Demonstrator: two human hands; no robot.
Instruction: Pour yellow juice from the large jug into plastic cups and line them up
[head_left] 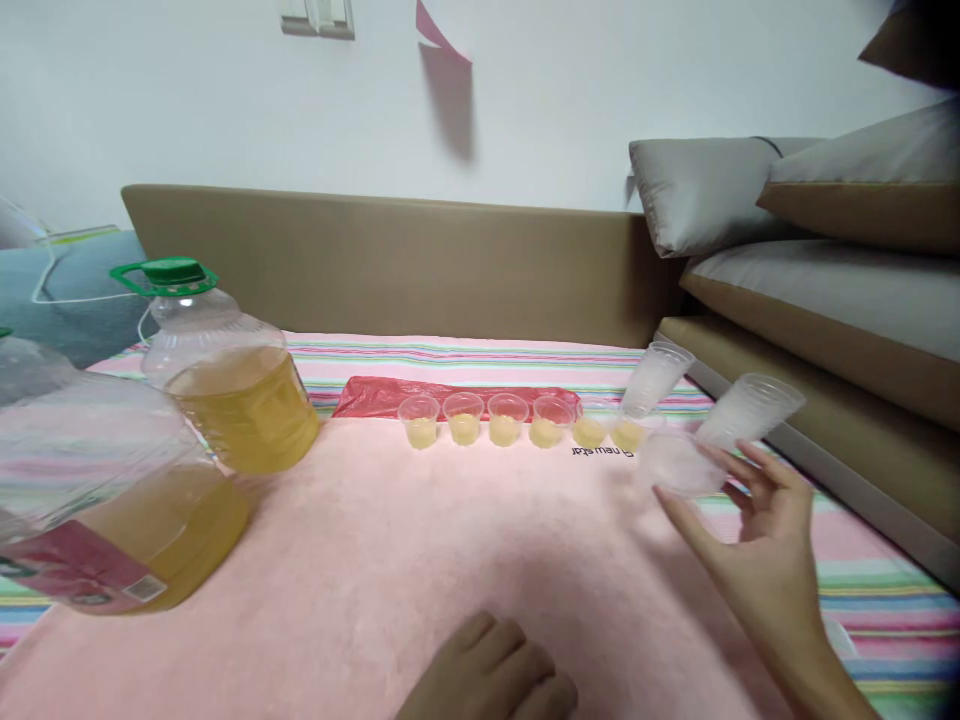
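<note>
My right hand [757,510] pinches a clear plastic cup [679,462] between thumb and fingers, over the right part of the pink cloth; motion blurs the cup. My left hand [495,675] rests low in the middle, its fingers curled together and its palm hidden, with nothing seen in it. Beyond both hands, several small clear cups [465,420] stand in a row, each with a little yellow liquid. The held cup is just right of that row's end. Two stacks of clear cups lie tilted behind it, a nearer stack [754,408] and a farther stack [656,378].
Two large jugs of yellow liquid stand at left: a green-capped jug [247,400] and a nearer jug [142,520]. A red plastic bag [450,395] lies behind the cups. Pink cloth [360,560] covers the striped sheet. Grey cushions [840,290] border the right; a brown board [390,265] stands behind.
</note>
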